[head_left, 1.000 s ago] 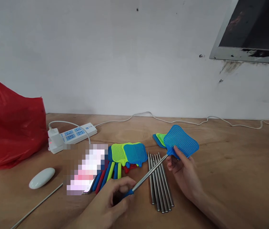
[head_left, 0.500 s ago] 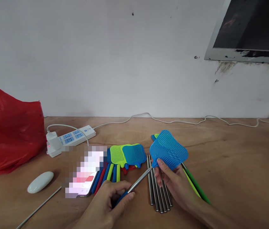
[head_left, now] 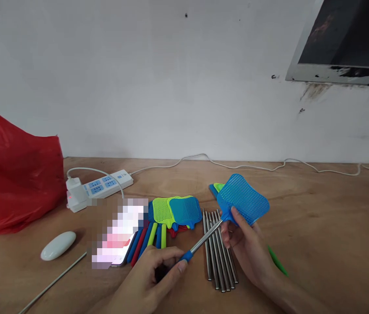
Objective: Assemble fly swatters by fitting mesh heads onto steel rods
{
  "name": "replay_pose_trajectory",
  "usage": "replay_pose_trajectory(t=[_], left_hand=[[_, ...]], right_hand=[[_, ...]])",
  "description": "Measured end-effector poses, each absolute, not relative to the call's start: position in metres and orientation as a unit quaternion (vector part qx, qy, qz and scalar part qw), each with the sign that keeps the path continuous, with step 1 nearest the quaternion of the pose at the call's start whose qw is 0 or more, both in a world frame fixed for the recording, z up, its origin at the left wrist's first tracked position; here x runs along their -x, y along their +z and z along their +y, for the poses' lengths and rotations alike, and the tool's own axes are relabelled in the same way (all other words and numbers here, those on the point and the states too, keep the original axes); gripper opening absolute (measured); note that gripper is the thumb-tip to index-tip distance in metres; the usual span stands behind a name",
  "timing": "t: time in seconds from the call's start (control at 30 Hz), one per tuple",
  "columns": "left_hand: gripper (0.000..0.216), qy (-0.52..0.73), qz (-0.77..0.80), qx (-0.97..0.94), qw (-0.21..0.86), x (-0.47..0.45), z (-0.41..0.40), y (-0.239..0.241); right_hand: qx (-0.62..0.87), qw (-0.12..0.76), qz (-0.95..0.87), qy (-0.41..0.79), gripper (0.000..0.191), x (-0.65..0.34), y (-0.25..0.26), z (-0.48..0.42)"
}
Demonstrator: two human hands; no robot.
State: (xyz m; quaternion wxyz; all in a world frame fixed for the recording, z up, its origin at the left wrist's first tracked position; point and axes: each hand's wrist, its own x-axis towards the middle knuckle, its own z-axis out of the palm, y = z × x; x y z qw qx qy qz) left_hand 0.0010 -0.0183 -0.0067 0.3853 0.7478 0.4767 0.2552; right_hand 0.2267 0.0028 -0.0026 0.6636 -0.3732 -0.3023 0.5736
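My left hand (head_left: pixel 153 274) is closed around the blue handle (head_left: pixel 187 256) of a fly swatter, whose end pokes out past the thumb. From that handle a metal rod (head_left: pixel 205 237) slants up to the neck of a blue perforated swatter head (head_left: pixel 243 198). My right hand (head_left: pixel 249 248) pinches this head near its neck, thumb on top. Beneath, a bundle of loose metal rods (head_left: pixel 218 266) lies on the table. Left of them are a yellow-green swatter head (head_left: pixel 163 212) and a blue one (head_left: pixel 186 211), with coloured handles (head_left: pixel 141 244) in front.
Partly hidden behind my right hand lie more swatter heads (head_left: pixel 215 189) and a green handle (head_left: pixel 278 261). At left are a phone (head_left: pixel 122 235), a white mouse (head_left: pixel 58 245), a power strip (head_left: pixel 106 187) and a red plastic bag (head_left: pixel 17 183). A cable (head_left: pixel 236 167) runs along the wall.
The blue swatter head and my right hand have moved right and slightly up. More of the blue handle's end now shows beyond my left thumb. The whole view has shifted a little.
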Motion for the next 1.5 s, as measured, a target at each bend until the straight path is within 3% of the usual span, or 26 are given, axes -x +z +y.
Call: replay_pose_trajectory(t=[0.4,0.67,0.93,1.1,1.33,1.5], left_hand=[[0.039,0.249,0.466,-0.762,0.374,-0.004,-0.018,-0.006],[0.057,0.275,0.417,-0.72,0.481,-0.014,-0.019,0.0],[0.047,0.32,0.437,-0.697,0.47,-0.002,-0.015,-0.009],[0.046,0.282,0.436,-0.734,0.437,-0.003,-0.014,-0.002],[0.042,0.243,0.437,-0.779,0.378,-0.003,-0.017,0.003],[0.041,0.228,0.446,-0.791,0.352,-0.003,-0.017,0.003]], right_hand=[[0.369,0.669,-0.328,0.556,0.033,-0.23,-0.009,0.004],[0.359,0.599,-0.419,0.581,0.034,-0.221,-0.008,-0.005],[0.424,0.595,-0.36,0.58,0.043,-0.24,-0.005,0.012],[0.521,0.565,-0.415,0.488,0.049,-0.256,-0.005,0.029],[0.615,0.422,-0.627,0.226,0.036,-0.288,-0.027,0.053],[0.643,0.382,-0.653,0.123,0.031,-0.295,-0.038,0.06]])
